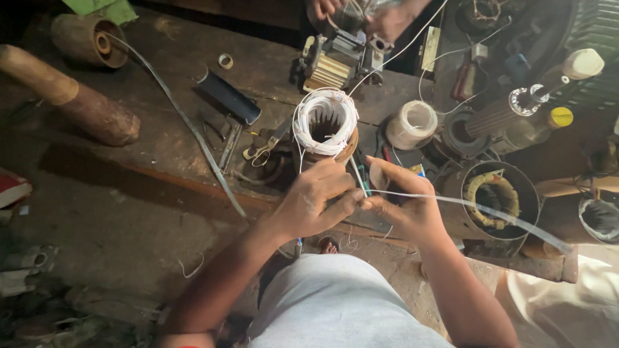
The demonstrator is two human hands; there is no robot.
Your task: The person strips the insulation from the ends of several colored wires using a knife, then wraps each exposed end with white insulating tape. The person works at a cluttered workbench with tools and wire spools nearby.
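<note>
My left hand [314, 205] and my right hand [401, 207] meet close to me, fingers pinched shut on a thin white strip [490, 211] that runs off to the right. Just past them, a motor core [325, 127] wrapped in white wire stands on the worktop [161, 129]. Scissors [261, 149] lie beside it. Farther off, another person's hands [380, 16] hold a small motor [338, 61].

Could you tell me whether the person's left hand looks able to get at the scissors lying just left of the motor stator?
Probably yes. The scissors lie uncovered on the workbench, close beside the stator and near the left hand. However, that hand is pinching white tubing together with the right hand, so it would have to let go first.
</note>
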